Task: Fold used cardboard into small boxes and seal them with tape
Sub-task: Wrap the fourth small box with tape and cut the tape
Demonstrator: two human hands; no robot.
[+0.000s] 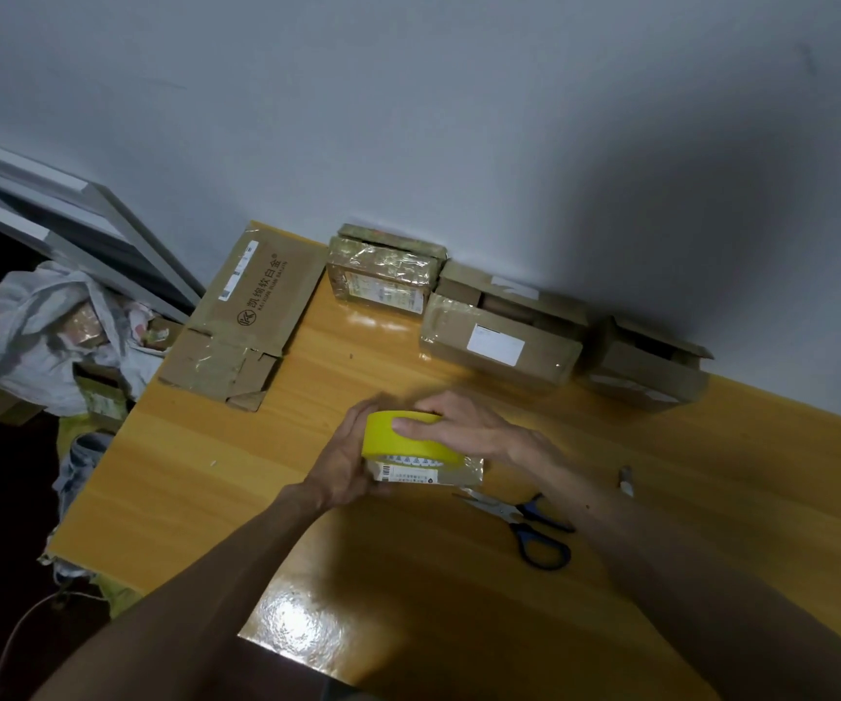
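Under right hand [464, 427], curled round tape roll [388, 447], left hand [345, 462] grips small box [451, 475], apparently mid-seal; beyond fingertips [408, 426], taped boxes [383, 275] done, flat cardboard [256, 316] unfolded.

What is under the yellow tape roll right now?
A small taped box with a printed label, held in the left hand; the right hand grips the tape roll. The box top is hidden by them.

Dim, tabletop [459, 624] glare, blurred hands [408, 447].

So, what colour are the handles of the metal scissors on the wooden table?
Blue and black plastic handles, best in the head view.
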